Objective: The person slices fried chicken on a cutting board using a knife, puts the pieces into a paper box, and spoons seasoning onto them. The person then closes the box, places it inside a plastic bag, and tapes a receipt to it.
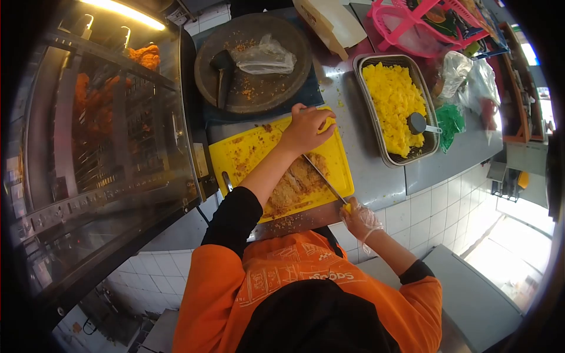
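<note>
A yellow cutting board lies on the metal counter. On it is a piece of breaded, fried food with cut lines, among scattered crumbs. My right hand, in a clear plastic glove, is closed round the yellow handle of a knife at the board's near right edge. The blade slants over the food toward the upper left. My left hand is bare, above the board's far side by the blade's tip, its fingers bent and apart. Its palm is hidden.
Beyond the board, a round brown board holds a cleaver and a plastic bag. A metal tray of yellow food stands right, near a pink basket and green plastic. A lit glass cabinet borders the left.
</note>
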`<action>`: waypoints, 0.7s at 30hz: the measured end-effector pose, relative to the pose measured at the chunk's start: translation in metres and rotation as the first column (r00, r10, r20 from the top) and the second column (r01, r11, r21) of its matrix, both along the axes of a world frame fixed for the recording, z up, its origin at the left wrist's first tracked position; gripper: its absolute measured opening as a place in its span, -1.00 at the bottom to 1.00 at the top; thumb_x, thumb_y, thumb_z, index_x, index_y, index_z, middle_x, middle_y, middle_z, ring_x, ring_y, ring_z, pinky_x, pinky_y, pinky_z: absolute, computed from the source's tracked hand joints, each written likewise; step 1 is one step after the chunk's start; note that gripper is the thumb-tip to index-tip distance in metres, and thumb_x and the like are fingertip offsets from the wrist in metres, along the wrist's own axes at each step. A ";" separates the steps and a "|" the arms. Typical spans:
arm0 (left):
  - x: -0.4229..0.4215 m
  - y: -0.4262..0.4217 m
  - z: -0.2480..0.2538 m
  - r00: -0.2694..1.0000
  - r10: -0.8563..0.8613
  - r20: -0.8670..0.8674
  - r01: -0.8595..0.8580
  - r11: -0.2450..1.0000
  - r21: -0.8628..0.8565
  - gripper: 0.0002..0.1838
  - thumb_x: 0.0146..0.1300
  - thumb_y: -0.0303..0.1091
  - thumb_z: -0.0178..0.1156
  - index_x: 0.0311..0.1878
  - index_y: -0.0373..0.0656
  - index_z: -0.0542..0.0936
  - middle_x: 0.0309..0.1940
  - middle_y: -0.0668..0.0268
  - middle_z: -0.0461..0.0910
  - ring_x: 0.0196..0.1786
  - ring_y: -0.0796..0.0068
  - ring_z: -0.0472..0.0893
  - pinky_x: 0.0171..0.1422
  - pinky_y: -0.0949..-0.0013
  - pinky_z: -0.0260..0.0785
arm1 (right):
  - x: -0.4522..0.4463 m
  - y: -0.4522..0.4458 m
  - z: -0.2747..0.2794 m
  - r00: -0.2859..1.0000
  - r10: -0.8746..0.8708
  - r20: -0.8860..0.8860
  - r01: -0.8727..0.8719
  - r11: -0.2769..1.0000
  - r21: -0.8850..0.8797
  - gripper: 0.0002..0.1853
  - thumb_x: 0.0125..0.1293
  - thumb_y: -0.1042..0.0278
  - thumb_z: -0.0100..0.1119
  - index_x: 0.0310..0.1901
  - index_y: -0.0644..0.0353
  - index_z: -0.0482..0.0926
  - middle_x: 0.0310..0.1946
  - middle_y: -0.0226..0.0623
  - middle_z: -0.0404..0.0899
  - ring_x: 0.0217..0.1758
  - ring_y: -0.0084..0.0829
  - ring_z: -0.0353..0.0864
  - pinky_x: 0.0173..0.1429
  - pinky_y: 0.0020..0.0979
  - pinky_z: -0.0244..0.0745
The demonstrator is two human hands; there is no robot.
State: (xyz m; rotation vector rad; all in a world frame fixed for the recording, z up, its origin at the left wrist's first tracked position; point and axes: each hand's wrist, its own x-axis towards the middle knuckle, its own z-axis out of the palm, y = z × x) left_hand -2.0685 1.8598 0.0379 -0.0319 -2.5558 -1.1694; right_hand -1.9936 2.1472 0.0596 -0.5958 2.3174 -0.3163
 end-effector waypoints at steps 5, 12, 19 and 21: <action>0.009 -0.007 0.081 0.960 0.027 -0.279 -0.041 0.998 -0.044 -0.78 0.16 -0.31 0.28 -0.10 0.04 0.61 -0.49 0.51 0.48 -0.31 0.52 0.51 0.18 0.19 0.06 | 0.029 -0.011 0.048 0.991 -0.091 -0.098 0.080 0.990 -0.114 -0.67 0.35 0.12 0.10 -0.04 0.14 0.31 -0.49 0.08 0.57 -0.40 0.18 0.58 -0.34 0.08 0.46; 0.060 -0.033 0.060 0.989 0.042 -0.144 -0.048 0.998 -0.039 -0.80 0.18 -0.38 0.27 -0.11 0.03 0.61 -0.47 0.51 0.51 -0.34 0.54 0.53 0.16 0.22 0.04 | 0.084 -0.057 0.074 0.990 -0.085 0.110 0.090 0.995 -0.043 -0.65 0.33 0.09 0.12 -0.04 0.17 0.37 -0.47 0.10 0.59 -0.37 0.14 0.61 -0.30 0.09 0.49; 0.066 -0.040 0.047 0.989 0.045 -0.141 -0.041 0.999 0.033 -0.81 0.21 -0.40 0.24 -0.10 0.02 0.61 -0.49 0.51 0.49 -0.32 0.53 0.53 0.17 0.21 0.03 | 0.101 -0.066 0.060 0.978 -0.182 0.097 0.178 0.982 0.057 -0.64 0.35 0.10 0.11 -0.02 0.18 0.36 -0.43 0.09 0.61 -0.35 0.15 0.61 -0.29 0.07 0.49; 0.065 -0.041 0.043 0.990 0.044 -0.137 -0.039 0.998 0.041 -0.82 0.22 -0.40 0.24 -0.10 0.02 0.61 -0.49 0.51 0.49 -0.32 0.53 0.53 0.16 0.20 0.03 | 0.099 -0.069 0.059 0.974 -0.196 0.113 0.185 0.978 0.094 -0.64 0.32 0.08 0.05 -0.05 0.20 0.37 -0.40 0.14 0.61 -0.29 0.19 0.61 -0.20 0.09 0.48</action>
